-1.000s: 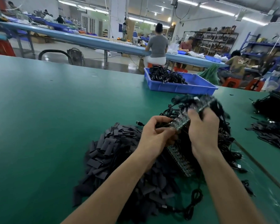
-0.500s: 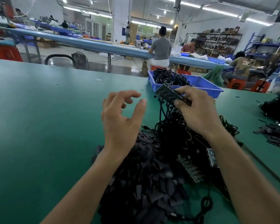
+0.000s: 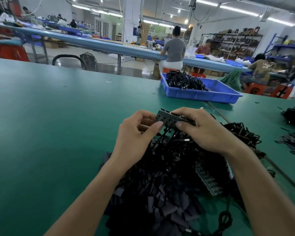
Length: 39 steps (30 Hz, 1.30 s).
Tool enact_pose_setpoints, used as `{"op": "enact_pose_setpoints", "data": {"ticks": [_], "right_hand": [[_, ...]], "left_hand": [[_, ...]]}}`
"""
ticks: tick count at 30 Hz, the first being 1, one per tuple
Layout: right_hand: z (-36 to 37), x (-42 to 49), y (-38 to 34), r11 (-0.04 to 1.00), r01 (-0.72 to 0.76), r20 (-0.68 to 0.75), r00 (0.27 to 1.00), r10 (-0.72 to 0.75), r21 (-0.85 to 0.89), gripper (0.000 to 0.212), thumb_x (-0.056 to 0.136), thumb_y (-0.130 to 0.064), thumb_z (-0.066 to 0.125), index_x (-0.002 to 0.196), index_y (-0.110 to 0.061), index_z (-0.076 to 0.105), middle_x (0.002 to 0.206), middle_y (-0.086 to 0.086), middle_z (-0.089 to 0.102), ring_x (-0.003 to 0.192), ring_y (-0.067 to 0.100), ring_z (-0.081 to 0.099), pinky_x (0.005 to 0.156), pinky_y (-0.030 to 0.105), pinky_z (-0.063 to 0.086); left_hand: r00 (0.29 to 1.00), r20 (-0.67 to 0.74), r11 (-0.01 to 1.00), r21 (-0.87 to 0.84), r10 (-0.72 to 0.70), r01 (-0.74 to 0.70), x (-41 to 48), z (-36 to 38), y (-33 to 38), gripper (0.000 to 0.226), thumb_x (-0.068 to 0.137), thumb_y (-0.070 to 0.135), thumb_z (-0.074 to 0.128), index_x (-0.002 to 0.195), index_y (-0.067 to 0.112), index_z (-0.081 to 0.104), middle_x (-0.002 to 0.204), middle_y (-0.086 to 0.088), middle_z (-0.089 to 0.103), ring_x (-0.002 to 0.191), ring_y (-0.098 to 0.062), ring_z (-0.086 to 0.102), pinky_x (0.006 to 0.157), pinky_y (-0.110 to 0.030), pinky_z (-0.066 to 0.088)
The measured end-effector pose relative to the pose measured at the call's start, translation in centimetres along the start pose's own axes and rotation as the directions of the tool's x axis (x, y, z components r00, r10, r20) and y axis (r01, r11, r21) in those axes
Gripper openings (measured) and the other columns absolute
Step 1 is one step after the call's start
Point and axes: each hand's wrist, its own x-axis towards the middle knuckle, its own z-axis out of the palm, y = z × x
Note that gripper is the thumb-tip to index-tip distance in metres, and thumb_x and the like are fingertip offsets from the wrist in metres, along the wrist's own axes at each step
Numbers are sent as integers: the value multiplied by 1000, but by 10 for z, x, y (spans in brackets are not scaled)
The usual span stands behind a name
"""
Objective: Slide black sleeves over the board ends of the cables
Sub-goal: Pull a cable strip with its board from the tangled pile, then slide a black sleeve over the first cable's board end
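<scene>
Bridging both grips — board strip, left hand and right hand each clamped on it.

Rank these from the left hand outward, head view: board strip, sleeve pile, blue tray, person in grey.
1. The board strip, pinched in the left hand itself.
2. The sleeve pile, on the table under that wrist.
3. The blue tray, far table edge, rightward.
4. The person in grey, seated at the next table.
</scene>
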Motion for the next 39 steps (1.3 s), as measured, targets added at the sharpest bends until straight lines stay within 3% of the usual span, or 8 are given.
{"op": "enact_pose_setpoints", "data": {"ticks": [2, 6, 10, 17, 25, 30, 34, 39], "right_hand": [[5, 3, 1, 999, -21, 36, 999, 20, 28, 22, 99, -20, 57, 112, -34, 67, 100, -13, 72, 98, 10, 66, 96, 48, 50], [18, 7, -2, 998, -10, -19, 1000, 12, 64, 13, 94, -42, 63, 105, -34, 67, 93, -12, 70, 88, 9, 65, 90, 41, 53], [34, 12, -8, 989, 29, -152, 988, -7, 142, 7, 90, -32, 73, 88, -26, 71, 79, -7, 71, 74, 9, 64, 78, 37, 54], [47, 12, -5, 975, -10, -25, 1000, 16, 221, 7, 94, -28, 69, 91, -23, 72, 82, -6, 72, 78, 10, 63, 90, 48, 51], [51, 12, -1, 895, -2, 74, 997, -35, 446, 9, 96, -13, 65, 96, -9, 73, 84, -1, 71, 77, 5, 62, 76, 21, 52], [47, 17, 5, 883, -18, 145, 988, -56, 470, 10, 94, -17, 64, 95, -15, 73, 86, -1, 70, 82, 10, 60, 83, 28, 50], [43, 19, 7, 853, -20, 194, 976, -96, 521, 17, 86, -29, 65, 95, -17, 73, 88, -2, 70, 83, 9, 61, 81, 22, 51], [34, 21, 11, 881, -52, -98, 989, 110, 471, 8, 89, -20, 70, 85, -27, 72, 86, 0, 71, 77, 9, 65, 81, 27, 55]], "left_hand": [[999, -25, 999, -19, -33, 33, 2, -3, -3, 6, 77, 39, 73, 80, 37, 69, 76, 9, 71, 73, -29, 71, 67, -37, 55], [996, 0, 993, -75, -88, 87, 3, -9, -5, 9, 78, 29, 77, 75, 34, 71, 71, 8, 70, 64, -19, 69, 72, -47, 59], [984, 74, 981, -94, -162, 168, 4, -16, -5, 15, 81, 15, 82, 75, 21, 69, 70, 5, 66, 65, -15, 63, 82, -60, 58], [982, 139, 986, -93, -125, 139, 6, -28, -6, 25, 69, 21, 89, 77, 18, 65, 67, 7, 56, 62, -13, 48, 61, -25, 42], [953, 209, 934, -238, -220, 268, 5, -29, -12, 18, 60, 36, 82, 66, 22, 74, 65, 0, 65, 56, -11, 56, 58, -25, 51], [932, 245, 891, -307, -266, 335, 5, -28, -16, 19, 67, 28, 89, 70, 17, 74, 73, -10, 61, 65, -20, 51, 67, -33, 44], [906, 343, 832, -403, -249, 381, 5, -26, -15, 9, 78, 23, 76, 71, 18, 73, 68, -1, 62, 59, -12, 55, 60, -23, 51], [988, 54, 915, -373, -144, 153, 7, -22, -4, 20, 77, 36, 71, 78, 17, 66, 68, 5, 65, 67, -11, 61, 76, -30, 53]]}}
